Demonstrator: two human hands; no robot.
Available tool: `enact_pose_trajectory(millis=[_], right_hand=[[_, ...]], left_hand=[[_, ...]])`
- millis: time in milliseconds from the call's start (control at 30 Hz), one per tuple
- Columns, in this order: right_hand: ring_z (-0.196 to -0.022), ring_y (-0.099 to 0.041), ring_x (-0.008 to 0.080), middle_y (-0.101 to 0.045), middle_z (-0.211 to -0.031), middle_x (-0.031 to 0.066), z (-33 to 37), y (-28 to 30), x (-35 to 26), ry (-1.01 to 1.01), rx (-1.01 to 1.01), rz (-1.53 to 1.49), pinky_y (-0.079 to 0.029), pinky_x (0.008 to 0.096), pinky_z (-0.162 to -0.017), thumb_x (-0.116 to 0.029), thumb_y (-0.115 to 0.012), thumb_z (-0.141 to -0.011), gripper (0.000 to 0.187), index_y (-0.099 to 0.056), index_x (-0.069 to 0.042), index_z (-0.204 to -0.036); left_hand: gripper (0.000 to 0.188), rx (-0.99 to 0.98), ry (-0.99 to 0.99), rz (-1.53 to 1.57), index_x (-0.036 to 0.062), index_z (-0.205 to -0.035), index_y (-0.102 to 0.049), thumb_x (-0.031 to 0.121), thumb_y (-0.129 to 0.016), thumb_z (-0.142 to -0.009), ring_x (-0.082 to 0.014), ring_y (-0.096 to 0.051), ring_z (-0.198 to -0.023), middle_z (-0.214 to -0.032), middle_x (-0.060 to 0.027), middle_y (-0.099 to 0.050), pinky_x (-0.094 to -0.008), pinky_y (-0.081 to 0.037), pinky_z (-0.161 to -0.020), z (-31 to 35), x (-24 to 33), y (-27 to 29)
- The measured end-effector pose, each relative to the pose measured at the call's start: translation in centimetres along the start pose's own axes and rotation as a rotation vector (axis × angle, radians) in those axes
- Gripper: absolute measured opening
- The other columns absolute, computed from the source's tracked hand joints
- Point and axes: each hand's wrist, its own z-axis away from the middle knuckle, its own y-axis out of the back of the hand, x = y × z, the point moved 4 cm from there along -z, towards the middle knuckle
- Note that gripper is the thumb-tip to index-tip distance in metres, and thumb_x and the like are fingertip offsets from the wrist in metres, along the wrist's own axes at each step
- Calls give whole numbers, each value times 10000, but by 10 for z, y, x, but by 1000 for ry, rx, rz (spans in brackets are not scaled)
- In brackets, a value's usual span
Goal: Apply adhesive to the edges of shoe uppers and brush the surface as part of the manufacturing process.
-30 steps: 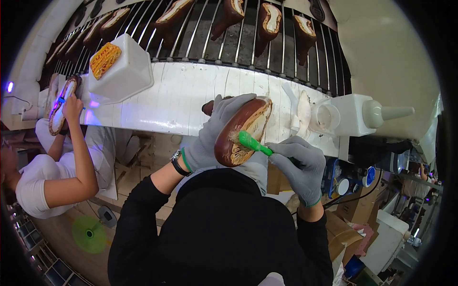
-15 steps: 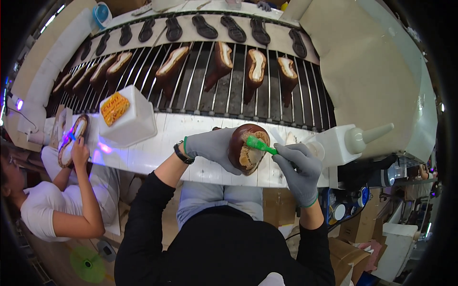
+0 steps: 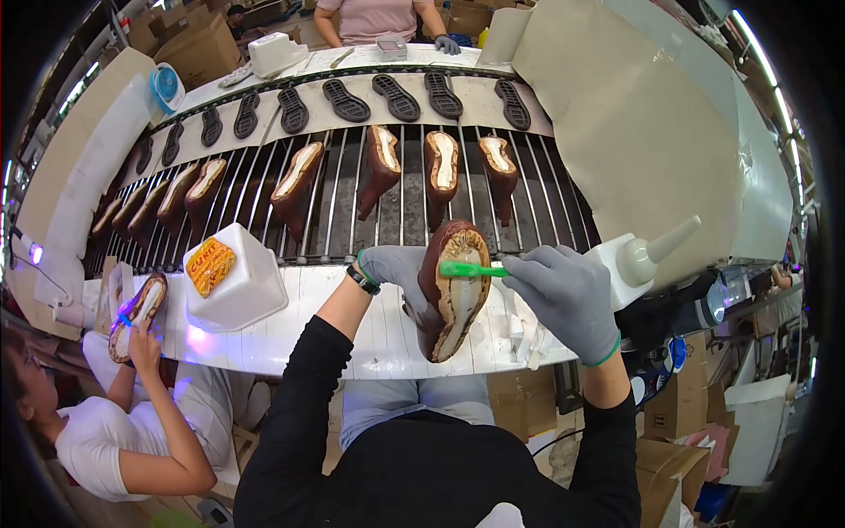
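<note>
My left hand (image 3: 396,271), in a grey glove, grips a brown boot upper (image 3: 457,330) by its side. The upper's pale underside with its gathered tan rim faces me, the narrow end pointing down. My right hand (image 3: 565,297), gloved too, pinches the handle of a green brush (image 3: 475,270). The brush head rests on the underside near its upper, wider end. Beside my right hand lies a white squeeze bottle (image 3: 621,264) with a long nozzle. Crumpled white scraps (image 3: 526,339) are on the white table (image 3: 352,330) below that hand.
Beyond the table runs a roller conveyor (image 3: 339,211) carrying several brown boot uppers, soles up. Several black soles (image 3: 396,99) line its far ledge. A white container (image 3: 242,295) with a yellow packet (image 3: 210,267) stands left. Co-workers sit at left (image 3: 114,440) and stand opposite (image 3: 378,19).
The boot upper has tipped so more of its underside shows. The brush now lies flatter across it, and my right hand has turned and risen slightly. The view has tilted upward.
</note>
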Motion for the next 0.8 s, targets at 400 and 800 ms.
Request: enact_pose_trajectory(millis=[400,800], right_hand=[[-620,-605,202,-602,-718,50,4,-15,8,-286,117,-233,-457,304,-533,-150,-713,-785,134,-700,-78,-898],[-584,-545,161,-576,-706,55,-30,-10,32,-166,31,-405,-424,267,-549,-120,-731,-756,151,-712,-62,-895]], left_hand=[[782,-32,7,71,8,-1247,-524,135,-881,-563,-159,-588,-1046,-1165,-88,-628,-298,-472,-930,-1,-7,4],[1131,13,-30,430,-8,-1361,-413,123,-932,-366,-271,-514,-1215,-1308,-141,-544,-381,-407,-1042,3,-52,31]])
